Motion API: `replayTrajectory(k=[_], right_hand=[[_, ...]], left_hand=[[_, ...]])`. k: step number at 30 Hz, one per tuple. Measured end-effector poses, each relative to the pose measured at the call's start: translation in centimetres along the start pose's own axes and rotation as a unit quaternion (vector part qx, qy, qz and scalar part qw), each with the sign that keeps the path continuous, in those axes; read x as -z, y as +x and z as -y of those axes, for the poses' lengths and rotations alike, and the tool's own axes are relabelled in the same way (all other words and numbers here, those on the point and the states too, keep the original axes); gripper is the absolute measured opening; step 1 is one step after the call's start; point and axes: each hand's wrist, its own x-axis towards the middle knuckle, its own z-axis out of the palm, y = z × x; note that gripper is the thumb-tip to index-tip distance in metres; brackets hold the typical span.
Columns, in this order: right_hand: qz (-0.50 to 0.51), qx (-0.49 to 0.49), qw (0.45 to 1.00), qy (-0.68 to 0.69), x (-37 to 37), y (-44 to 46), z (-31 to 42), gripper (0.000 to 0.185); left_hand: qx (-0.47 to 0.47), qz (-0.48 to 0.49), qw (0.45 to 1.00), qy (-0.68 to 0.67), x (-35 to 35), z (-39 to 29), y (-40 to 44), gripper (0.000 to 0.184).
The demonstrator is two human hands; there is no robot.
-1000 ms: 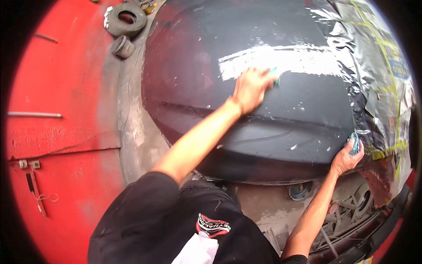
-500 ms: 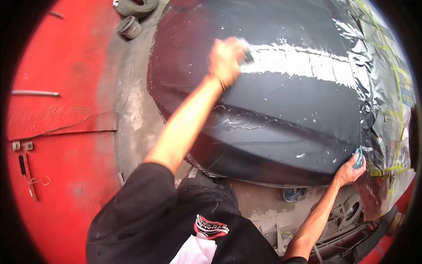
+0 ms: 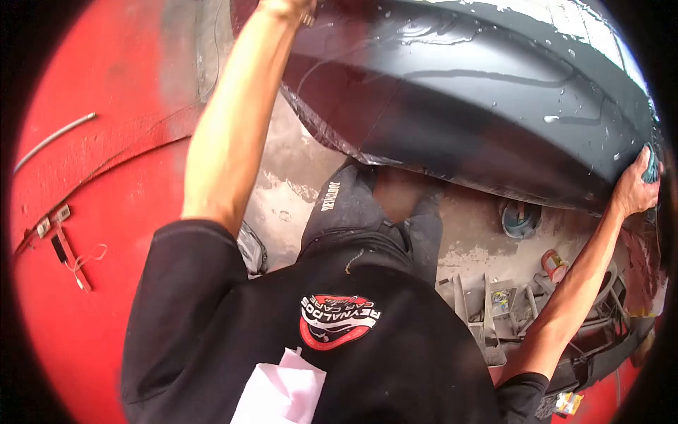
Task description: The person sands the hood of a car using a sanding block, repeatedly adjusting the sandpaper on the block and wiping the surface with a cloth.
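Observation:
A wet, dark grey car hood with a reddish tint on its left side fills the upper part of the view. Water drops and streaks lie on its surface. My left hand is at the top edge of the picture, over the hood's left part. Only the wrist and the back of the hand show there; the fingers and anything in them are cut off. At the hood's right corner, my right hand is closed around a crumpled blue cloth, close against the panel.
A bucket stands on the floor under the hood's edge. Grey car parts and a red-labelled can lie at lower right. On the left is a red surface with a cable and a switch box. A white cloth hangs at my chest.
The view has tilted down toward my body, so the hood sits higher. My left hand, earlier rubbing with a small dark green block, is now mostly out of the picture. My right hand still grips the cloth.

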Motion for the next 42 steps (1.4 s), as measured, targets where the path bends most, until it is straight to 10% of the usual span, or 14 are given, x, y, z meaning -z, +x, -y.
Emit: replayTrajectory(k=[10,18,22,26,32,38,42], right_hand=[[0.085,0.216,0.963,0.137,-0.5,1.2,2.7,0.051],[0.036,0.173,0.973,0.152,8.0,-1.7,10.1,0.06],[0.418,0.074,0.797,0.429,24.0,-8.0,20.1,0.042],[0.432,0.349,0.676,0.484,33.0,-14.5,27.0,0.066],[0.717,0.267,0.456,0.455,34.0,-18.0,30.7,0.052],[0.649,0.087,0.513,0.555,34.0,-23.2,29.6,0.035],[0.341,0.176,0.673,0.633,34.6,-26.5,30.2,0.029]], left_hand=[[0.397,-0.265,0.845,-0.239,10.0,-9.5,-35.0,0.036],[0.411,-0.331,0.783,-0.33,9.2,-16.2,-46.9,0.029],[0.422,-0.303,0.779,-0.351,6.9,-17.0,-48.5,0.03],[0.392,-0.137,0.886,-0.207,5.2,-19.1,-48.0,0.04],[0.411,0.048,0.869,-0.272,8.9,-22.0,-46.7,0.068],[0.467,-0.099,0.795,-0.375,12.0,-18.8,-50.3,0.067],[0.5,-0.096,0.684,-0.522,9.6,-21.7,-52.1,0.074]])
